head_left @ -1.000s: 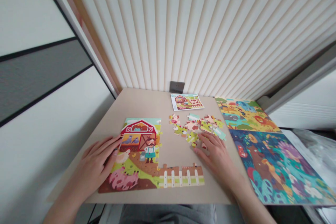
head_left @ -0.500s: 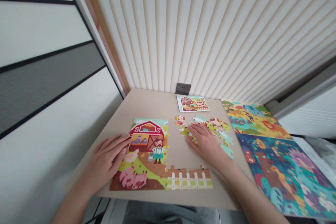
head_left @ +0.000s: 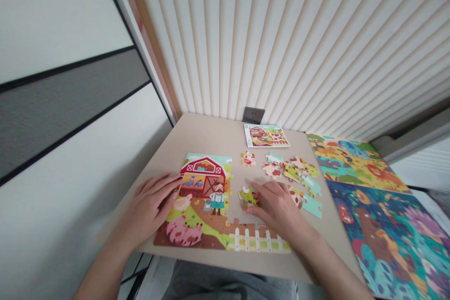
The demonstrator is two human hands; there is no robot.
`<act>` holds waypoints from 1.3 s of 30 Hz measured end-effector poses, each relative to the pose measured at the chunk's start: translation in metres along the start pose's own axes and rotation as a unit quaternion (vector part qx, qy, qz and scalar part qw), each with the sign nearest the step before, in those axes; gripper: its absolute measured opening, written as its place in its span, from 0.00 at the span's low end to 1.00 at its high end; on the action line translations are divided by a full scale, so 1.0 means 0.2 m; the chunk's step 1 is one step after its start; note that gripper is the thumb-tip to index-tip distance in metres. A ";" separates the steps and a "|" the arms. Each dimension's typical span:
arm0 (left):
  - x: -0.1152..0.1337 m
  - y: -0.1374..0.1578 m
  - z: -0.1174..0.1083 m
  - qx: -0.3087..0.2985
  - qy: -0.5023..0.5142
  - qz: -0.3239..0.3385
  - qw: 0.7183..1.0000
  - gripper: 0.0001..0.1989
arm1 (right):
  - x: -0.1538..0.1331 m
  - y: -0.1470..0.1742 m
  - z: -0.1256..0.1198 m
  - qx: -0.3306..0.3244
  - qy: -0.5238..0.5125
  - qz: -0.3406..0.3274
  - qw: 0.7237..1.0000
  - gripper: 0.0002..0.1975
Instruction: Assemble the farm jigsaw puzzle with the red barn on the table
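Observation:
My left hand [head_left: 151, 208] lies with fingers stretched out over the left edge of the partly joined farm puzzle [head_left: 200, 218], which pictures a red barn, a farmer, a hen and a pig. A fence strip [head_left: 260, 238] is joined along its lower right. My right hand [head_left: 281, 204] grips a green puzzle piece [head_left: 247, 195] by its right side, between thumb and fingers, just right of the joined part. Beyond it sits a piece with a cow's face [head_left: 248, 159]. Loose pieces [head_left: 291, 171] in pink, green and pale blue are scattered behind and beside the right hand, some overlapping.
A small picture card [head_left: 267, 136] of the farm scene lies at the back of the table [head_left: 211, 133]. Two finished puzzles, a yellow animal scene [head_left: 358, 161] and a dark blue forest scene [head_left: 390, 239], lie on the right. A wall socket [head_left: 253, 115] is behind.
My right hand has moved nearer to me, bringing the green puzzle piece away from the loose pieces toward the joined puzzle. My left hand stays on the puzzle's edge. The view has shifted slightly.

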State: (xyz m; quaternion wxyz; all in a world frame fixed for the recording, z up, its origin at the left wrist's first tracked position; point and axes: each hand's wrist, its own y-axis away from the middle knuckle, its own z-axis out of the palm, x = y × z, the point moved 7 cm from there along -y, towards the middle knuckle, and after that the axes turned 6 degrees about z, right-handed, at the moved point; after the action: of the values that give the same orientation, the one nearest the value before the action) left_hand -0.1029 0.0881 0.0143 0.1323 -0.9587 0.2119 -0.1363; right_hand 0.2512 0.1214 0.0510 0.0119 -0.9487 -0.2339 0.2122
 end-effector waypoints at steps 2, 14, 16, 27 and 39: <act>0.00 0.00 0.00 -0.003 0.002 0.000 1.000 0.22 | -0.01 0.00 0.01 -0.019 -0.029 -0.015 0.999 0.28; 0.00 0.00 0.00 0.000 0.004 -0.006 1.000 0.21 | -0.06 0.02 0.03 -0.079 -0.045 -0.025 0.996 0.31; 0.00 0.00 0.00 -0.006 0.003 -0.007 1.000 0.21 | -0.05 0.02 0.03 -0.077 -0.047 -0.030 0.995 0.32; 0.01 -0.01 0.00 -0.010 0.002 -0.008 1.000 0.21 | -0.04 0.03 0.02 -0.044 -0.042 -0.056 0.997 0.28; 0.01 -0.01 -0.01 -0.008 0.002 -0.007 1.000 0.22 | -0.05 0.02 0.04 -0.031 -0.047 -0.060 0.997 0.25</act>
State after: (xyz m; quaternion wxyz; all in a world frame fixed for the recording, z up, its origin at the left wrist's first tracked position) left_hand -0.1001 0.0882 0.0170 0.1232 -0.9608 0.2068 -0.1376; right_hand 0.2413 0.1130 0.0481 -0.0156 -0.9218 -0.2973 0.2483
